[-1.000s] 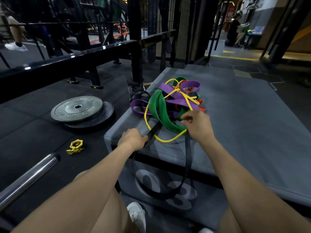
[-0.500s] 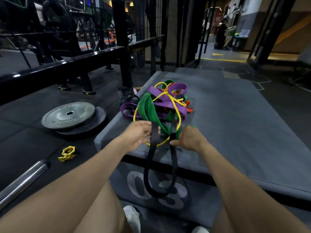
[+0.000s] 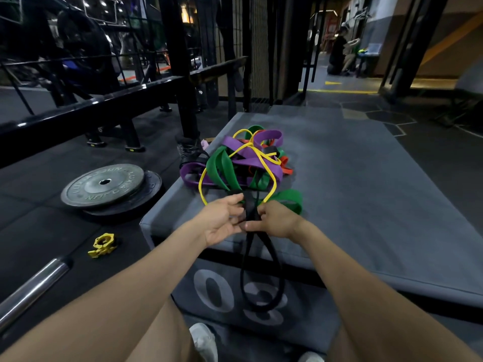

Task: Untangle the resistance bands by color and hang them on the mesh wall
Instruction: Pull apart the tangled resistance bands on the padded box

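Item: tangle of resistance bands [image 3: 243, 163], purple, green, yellow, orange, on gray plyo box [image 3: 366, 194] nr its front-left corner.
Black band [image 3: 261, 280]: runs out of tangle, loop hangs over box's front edge across the printed "03".
L hand [image 3: 222, 220]: fingers curled, pinching black band at front edge.
R hand [image 3: 277, 218]: fingers clamped on same band, touching L hand.
Floor, left of box: 2 stacked weight plates [image 3: 104, 185], yellow collar [image 3: 103, 244], steel bar [image 3: 31, 291].
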{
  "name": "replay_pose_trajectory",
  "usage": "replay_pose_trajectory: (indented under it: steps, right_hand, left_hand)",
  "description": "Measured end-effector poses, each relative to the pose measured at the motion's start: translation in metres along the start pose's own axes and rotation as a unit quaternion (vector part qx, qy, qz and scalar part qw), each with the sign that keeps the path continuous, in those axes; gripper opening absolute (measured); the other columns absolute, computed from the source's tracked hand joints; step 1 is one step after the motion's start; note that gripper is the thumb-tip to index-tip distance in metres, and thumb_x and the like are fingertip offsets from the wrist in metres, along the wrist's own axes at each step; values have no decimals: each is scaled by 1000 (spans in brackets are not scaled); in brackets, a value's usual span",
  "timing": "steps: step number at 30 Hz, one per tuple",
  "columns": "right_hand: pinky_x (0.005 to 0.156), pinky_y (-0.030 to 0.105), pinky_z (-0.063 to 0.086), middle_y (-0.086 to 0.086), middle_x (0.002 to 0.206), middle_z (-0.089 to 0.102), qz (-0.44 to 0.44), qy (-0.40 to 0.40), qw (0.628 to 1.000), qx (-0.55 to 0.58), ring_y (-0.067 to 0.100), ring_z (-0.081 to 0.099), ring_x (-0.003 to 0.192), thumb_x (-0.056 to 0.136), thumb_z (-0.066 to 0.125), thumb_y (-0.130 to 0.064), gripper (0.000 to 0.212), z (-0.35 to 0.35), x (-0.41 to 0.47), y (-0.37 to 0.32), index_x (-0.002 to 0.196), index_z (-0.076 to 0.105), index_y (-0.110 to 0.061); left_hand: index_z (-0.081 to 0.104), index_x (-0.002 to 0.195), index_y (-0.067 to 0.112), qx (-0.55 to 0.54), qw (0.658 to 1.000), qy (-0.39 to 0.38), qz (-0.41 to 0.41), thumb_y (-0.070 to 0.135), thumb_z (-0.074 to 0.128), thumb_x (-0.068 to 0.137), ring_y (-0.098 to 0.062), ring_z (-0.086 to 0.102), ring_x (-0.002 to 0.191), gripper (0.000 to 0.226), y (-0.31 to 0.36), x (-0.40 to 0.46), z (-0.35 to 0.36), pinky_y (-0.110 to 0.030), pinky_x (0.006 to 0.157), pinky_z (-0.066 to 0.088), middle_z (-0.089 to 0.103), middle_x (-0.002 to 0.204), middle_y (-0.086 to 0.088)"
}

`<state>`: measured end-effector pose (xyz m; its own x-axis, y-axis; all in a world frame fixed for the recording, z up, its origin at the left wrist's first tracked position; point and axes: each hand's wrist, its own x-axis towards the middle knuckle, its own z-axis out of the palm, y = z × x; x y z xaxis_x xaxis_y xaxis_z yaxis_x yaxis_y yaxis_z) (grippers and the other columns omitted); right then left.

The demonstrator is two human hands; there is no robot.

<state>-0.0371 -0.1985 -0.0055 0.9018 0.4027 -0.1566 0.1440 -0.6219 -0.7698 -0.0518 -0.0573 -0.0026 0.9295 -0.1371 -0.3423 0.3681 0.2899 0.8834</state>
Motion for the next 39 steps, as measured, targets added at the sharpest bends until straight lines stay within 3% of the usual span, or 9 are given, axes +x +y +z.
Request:
replay_pose_trajectory:
  steps: [5, 9, 14, 20, 25, 29, 33, 36, 39]
  right_hand:
    - [56, 15, 36, -6, 55, 49, -36, 42, 996, 64, 3, 42, 50, 76, 74, -13, 28, -14, 1, -6, 56, 54, -19]
    - [67, 31, 46, 15, 75, 61, -32, 107, 981, 159, 21, 55, 68, 75, 74, -14, 18, -33, 14, -18, 78, 64, 1]
    - [44, 12, 42, 9, 65, 61, -57, 153, 968, 189, 0, 55, 41, 81, 63, 0, 3, -49, 25, -39, 78, 63, 1]
    - [63, 28, 46, 7, 62, 66, -21, 199, 965, 167, 18, 57, 62, 74, 66, -8, 17, -45, 37, -20, 57, 63, -9]
    - [58, 28, 37, 9, 55, 53, 25, 204, 978, -30, 27, 47, 55, 76, 66, -24, 37, -42, 42, -11, 54, 44, -3]
    - [63, 29, 35, 8, 67, 48, 55, 213, 964, -149, 29, 44, 70, 84, 58, -18, 24, -46, 41, -6, 65, 47, -8]
    - [64, 31, 34, 12, 78, 46, 36, 205, 959, -194, 31, 43, 74, 85, 51, -11, 14, -42, 40, 1, 74, 52, -4]
    - [62, 32, 36, 13, 78, 48, 31, 185, 962, -197, 34, 47, 74, 85, 50, -10, 19, -41, 38, 5, 66, 47, -6]
    - [62, 30, 33, 11, 80, 45, 43, 197, 959, -198, 31, 43, 74, 85, 49, -9, 32, -45, 35, 7, 57, 35, -16]
  left_hand:
    - [47, 132, 8, 87, 996, 9, 26, -9, 39, 92, -13, 59, 88, 43, 6, -3, -13, -31, 68, 57, 57, 113, -5]
    - [60, 113, 6, 180, 973, 102, 99, -2, 50, 91, -8, 53, 78, 25, 9, 8, -26, -21, 68, 47, 56, 98, -4]
    - [60, 95, 12, 292, 915, 197, 198, -6, 54, 85, -15, 56, 81, 22, 7, 32, -37, -28, 80, 48, 60, 91, -5]
    - [66, 100, 5, 452, 789, 216, 356, -11, 40, 84, -14, 54, 90, 34, 39, 57, -30, -11, 79, 40, 55, 101, -2]
    - [59, 121, 9, 694, 661, 32, 283, -15, 45, 72, -29, 48, 120, 56, 39, 76, -35, -39, 103, 39, 55, 126, -9]
    - [47, 132, 15, 799, 536, 24, 273, -10, 44, 78, -24, 40, 124, 60, 35, 70, -38, -35, 102, 37, 44, 136, -1]
    - [39, 135, 19, 862, 427, 59, 267, -5, 44, 86, -23, 41, 115, 55, 33, 68, -39, -32, 82, 40, 36, 132, -2]
    - [48, 125, 14, 879, 398, 69, 253, -2, 45, 87, -25, 45, 110, 41, 34, 72, -32, -34, 78, 45, 39, 124, -7]
    - [58, 115, 13, 868, 412, 86, 263, 9, 43, 91, -26, 45, 111, 28, 42, 75, -28, -36, 82, 41, 47, 118, -8]
